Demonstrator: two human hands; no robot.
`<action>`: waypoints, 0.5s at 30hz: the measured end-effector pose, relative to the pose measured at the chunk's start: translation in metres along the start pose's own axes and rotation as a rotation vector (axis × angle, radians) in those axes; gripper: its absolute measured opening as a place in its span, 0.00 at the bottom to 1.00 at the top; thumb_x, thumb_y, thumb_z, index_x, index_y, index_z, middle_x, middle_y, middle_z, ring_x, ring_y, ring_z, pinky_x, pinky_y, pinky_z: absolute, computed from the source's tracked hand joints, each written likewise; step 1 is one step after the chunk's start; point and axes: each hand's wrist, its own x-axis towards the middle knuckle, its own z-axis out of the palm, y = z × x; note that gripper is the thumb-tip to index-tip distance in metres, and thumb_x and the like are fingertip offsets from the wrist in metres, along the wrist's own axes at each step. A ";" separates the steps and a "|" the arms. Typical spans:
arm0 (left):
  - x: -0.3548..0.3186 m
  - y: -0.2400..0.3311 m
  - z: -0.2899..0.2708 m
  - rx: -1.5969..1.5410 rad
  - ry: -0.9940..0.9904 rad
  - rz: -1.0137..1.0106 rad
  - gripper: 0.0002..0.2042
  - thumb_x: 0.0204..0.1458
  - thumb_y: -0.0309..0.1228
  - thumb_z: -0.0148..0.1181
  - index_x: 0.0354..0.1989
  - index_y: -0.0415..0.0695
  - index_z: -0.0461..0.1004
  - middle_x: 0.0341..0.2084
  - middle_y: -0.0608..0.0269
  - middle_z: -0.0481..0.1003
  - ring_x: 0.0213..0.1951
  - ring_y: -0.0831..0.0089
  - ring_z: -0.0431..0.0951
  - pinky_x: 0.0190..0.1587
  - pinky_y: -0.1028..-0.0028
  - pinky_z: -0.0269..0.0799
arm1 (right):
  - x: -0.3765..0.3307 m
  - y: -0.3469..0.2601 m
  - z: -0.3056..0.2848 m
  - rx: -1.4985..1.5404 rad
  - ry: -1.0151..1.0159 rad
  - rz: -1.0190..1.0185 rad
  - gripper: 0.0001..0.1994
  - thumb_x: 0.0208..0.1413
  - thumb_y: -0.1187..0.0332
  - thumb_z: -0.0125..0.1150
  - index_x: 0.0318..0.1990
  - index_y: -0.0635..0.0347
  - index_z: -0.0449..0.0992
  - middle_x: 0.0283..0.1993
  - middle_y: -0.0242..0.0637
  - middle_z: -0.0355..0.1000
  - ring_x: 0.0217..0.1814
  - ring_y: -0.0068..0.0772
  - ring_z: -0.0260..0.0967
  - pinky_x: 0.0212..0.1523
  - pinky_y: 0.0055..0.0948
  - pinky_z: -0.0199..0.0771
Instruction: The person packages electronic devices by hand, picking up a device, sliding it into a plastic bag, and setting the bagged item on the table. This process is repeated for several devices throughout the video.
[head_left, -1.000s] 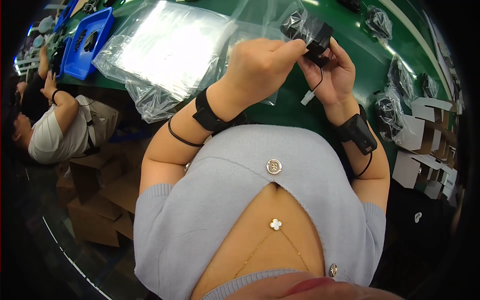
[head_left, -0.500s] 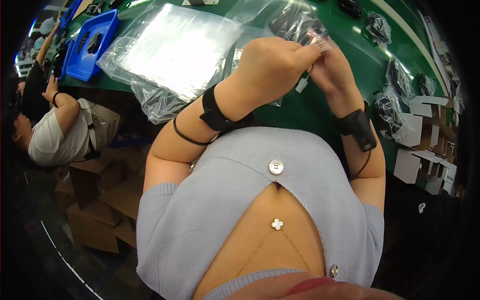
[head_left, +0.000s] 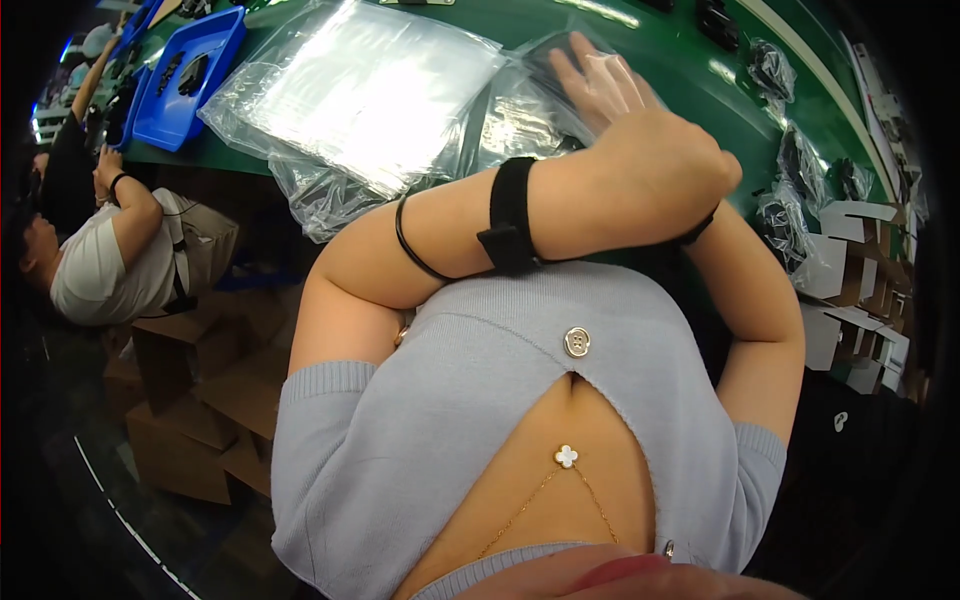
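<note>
A clear bag (head_left: 560, 75) at one o'clock is pressed flat under the open right hand (head_left: 598, 82), seemingly to smooth it; the left hand (head_left: 668, 165) is fisted, contents hidden

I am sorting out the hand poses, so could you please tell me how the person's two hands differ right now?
The left hand is a closed fist, raised above the table; the right hand lies flat with fingers spread, pressing a clear plastic bag. The left hand crosses over the right forearm and touches no bag. Both wear a black wrist strap.
</note>
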 end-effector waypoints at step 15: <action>-0.032 -0.115 0.059 0.007 0.033 -0.175 0.09 0.43 0.23 0.56 0.35 0.43 0.71 0.30 0.58 0.71 0.35 0.55 0.72 0.37 0.63 0.70 | -0.042 0.058 -0.037 0.208 0.157 0.129 0.24 0.46 0.75 0.59 0.55 0.59 0.67 0.58 0.49 0.63 0.58 0.47 0.62 0.58 0.35 0.63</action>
